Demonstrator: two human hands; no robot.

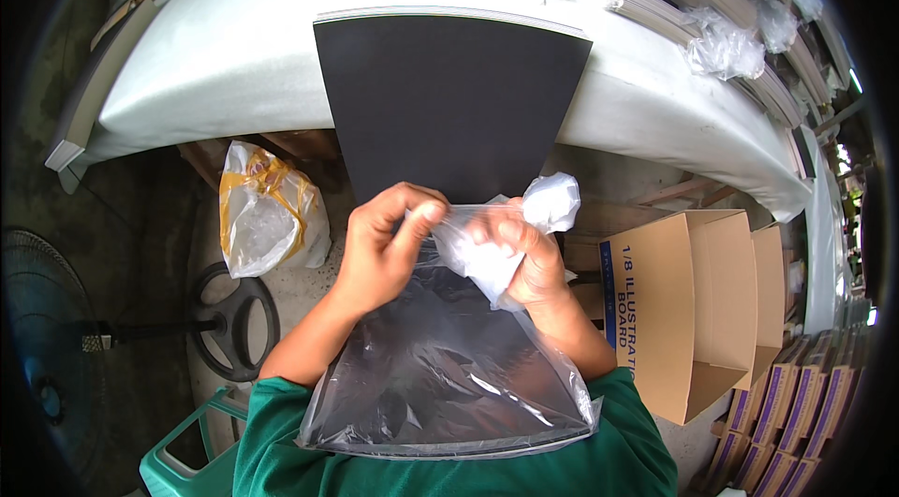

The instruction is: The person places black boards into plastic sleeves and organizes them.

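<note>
My left hand (389,244) pinches the edge of a thin clear plastic sheet (451,240) between thumb and fingers. My right hand (534,258) is closed around a crumpled white wad (552,201), perhaps cloth or plastic, with part of it showing below the fingers. The clear plastic stretches between both hands. Beneath them, a dark board in a clear plastic wrapper (449,366) lies against my lap, creased and shiny. In front, a stack of black boards (454,95) rests on the table, its near end reaching past the edge toward my hands.
A pale sheet covers the table (215,76). More plastic-wrapped board stacks (670,15) lie at the back right. An open cardboard box (655,310) stands at right, a plastic bag with yellow tape (272,211) at left. A green stool (192,445) and a fan (47,338) are lower left.
</note>
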